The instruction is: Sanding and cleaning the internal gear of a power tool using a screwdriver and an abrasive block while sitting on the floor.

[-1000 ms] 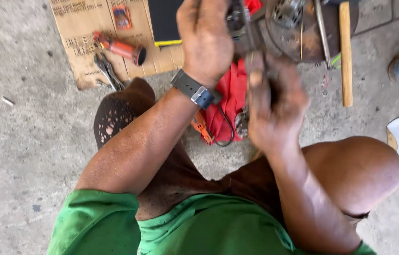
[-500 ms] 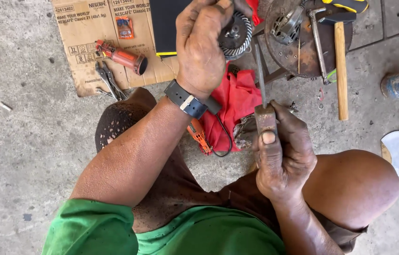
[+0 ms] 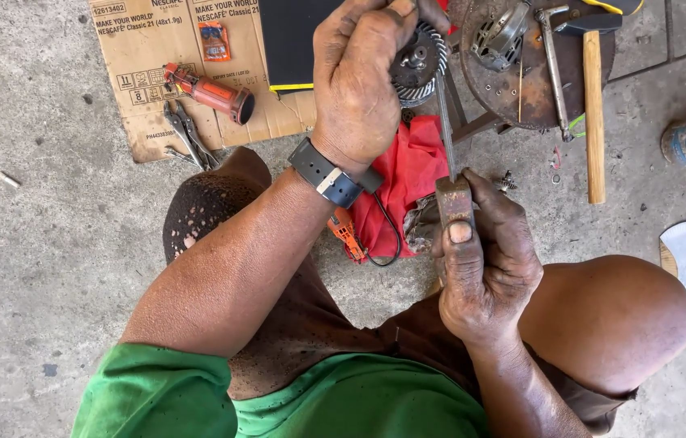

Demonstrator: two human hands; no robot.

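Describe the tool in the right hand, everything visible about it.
The tool is a long, thin metal shaft set into a brownish, worn, blocky handle, like a screwdriver or file; its exact kind is hard to tell. The right hand grips the handle, thumb pressed flat along its top. The shaft points up and away from the body, its tip meeting the round finned metal part that the left hand holds from above. It passes over the red cloth on the concrete floor.
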